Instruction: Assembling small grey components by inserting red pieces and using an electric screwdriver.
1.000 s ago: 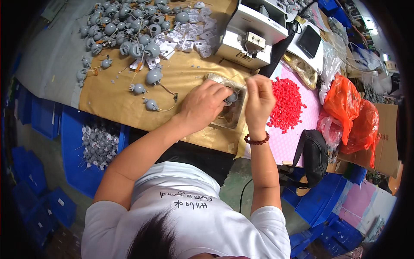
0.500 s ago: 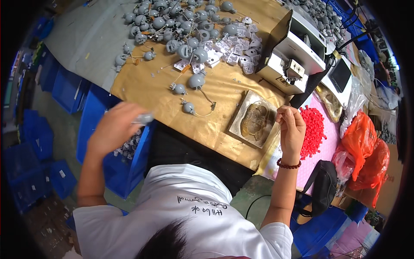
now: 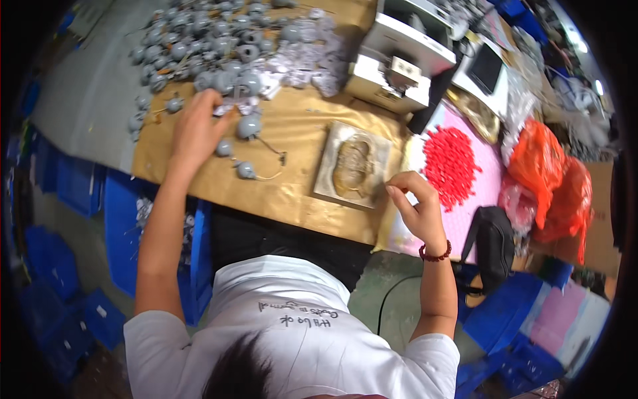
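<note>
My left hand [image 3: 198, 130] is over the table at the near edge of a pile of grey ball-shaped housings [image 3: 199, 40]. Its thumb and fingers are apart beside white plastic brackets [image 3: 240, 106], and nothing shows between them. A few grey balls with wires, among them a larger one [image 3: 249, 126] and a smaller one [image 3: 245, 170], lie just right of that hand. My right hand [image 3: 419, 205] hangs by the right edge of a square metal block [image 3: 325, 174] with a hollowed middle. Thumb and forefinger meet in a pinch; whatever is between them is too small to make out.
Small red parts [image 3: 450, 166] are heaped on a pink sheet at right. A white box-shaped device [image 3: 389, 83] stands behind the metal block. Orange plastic bags [image 3: 537, 159] and a black pouch [image 3: 495, 246] lie farther right. A blue bin [image 3: 123, 246] holding parts is below the table's left edge.
My left hand has moved from over the blue bin up to the pile, and the grey piece it carried no longer shows. My right hand has come lower, beside the metal block. The view has shifted.
</note>
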Demonstrator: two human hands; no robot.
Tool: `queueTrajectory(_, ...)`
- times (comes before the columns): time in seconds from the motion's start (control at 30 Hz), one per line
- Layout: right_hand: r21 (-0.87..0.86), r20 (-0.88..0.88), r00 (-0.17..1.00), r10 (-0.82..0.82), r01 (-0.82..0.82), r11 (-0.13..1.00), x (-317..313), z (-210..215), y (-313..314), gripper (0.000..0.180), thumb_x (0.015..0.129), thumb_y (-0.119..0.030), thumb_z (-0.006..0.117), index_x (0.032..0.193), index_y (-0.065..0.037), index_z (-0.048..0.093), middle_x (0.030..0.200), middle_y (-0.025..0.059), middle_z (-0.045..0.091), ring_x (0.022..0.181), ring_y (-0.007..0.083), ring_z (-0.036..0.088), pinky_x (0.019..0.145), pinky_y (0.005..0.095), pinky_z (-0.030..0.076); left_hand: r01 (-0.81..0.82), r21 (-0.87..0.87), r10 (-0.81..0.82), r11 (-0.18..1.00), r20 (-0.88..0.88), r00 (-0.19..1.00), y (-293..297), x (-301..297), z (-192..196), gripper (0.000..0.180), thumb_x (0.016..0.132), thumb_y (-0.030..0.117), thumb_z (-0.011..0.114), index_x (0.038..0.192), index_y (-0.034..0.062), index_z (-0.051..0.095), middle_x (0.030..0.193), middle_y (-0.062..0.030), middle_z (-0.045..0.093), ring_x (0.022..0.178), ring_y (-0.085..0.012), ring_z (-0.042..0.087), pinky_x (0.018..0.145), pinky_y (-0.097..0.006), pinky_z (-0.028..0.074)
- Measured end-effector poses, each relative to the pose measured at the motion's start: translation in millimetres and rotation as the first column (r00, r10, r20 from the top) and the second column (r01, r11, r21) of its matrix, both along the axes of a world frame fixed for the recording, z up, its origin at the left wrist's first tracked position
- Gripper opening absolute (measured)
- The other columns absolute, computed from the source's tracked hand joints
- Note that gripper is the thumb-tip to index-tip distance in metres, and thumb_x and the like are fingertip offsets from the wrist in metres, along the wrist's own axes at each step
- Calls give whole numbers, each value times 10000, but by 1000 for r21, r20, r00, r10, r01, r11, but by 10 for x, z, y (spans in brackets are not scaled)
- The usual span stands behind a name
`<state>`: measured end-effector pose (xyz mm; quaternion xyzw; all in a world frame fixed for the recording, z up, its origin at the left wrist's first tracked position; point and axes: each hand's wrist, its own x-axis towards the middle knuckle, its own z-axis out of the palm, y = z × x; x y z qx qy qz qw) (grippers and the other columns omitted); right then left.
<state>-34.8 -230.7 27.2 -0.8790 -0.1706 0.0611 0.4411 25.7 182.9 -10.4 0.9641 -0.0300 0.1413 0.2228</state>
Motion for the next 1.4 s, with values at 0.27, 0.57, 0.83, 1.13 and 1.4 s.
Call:
queueTrajectory(0.27,-438,458,889,20,206,875,276,51,-643,55,825,1,673,876,-17,664,855,113,641,795,309,610,711,401,499,-205,-404,253,891,67,965,328,-69,201,217,874,66,693,1077,50,619,1011,-89,643,916,-179,623,785,-294,507)
queueTrajectory(0.57,-706,351,873,338,9,709,399,-113,-576,219,703,23,654,910,-46,638,939,59,634,927,253,577,799,377,477,612,-335,-589,716,179,788,-1223,-384,496,234,752,-11,733,968,62,679,982,-95,634,906,-275,620,813,-371,508)
queueTrajectory(0.83,-320,367,925,98,26,947,384,18,-332,223,793,59,680,993,-38,662,903,79,594,794,243,578,690,343,485,640,-218,-631,737,120,767,-1684,-227,36,129,771,76,715,896,90,688,956,-29,619,1016,-253,557,872,-394,476)
queueTrajectory(1.13,-84,494,864,95,-62,995,352,-219,453,196,758,21,761,919,-41,667,888,87,653,783,254,624,657,354,478,540,-309,-491,783,226,842,-1385,-512,154,309,754,97,769,1054,91,698,1090,-85,603,1031,-298,573,885,-396,493)
queueTrajectory(1.4,-304,596,766,241,-62,951,314,-317,534,243,748,-27,760,963,-78,660,988,49,649,897,256,597,764,375,454,248,-151,-221,957,175,959,-371,-837,189,299,737,-40,709,1021,54,696,1035,-101,614,974,-313,589,849,-399,496)
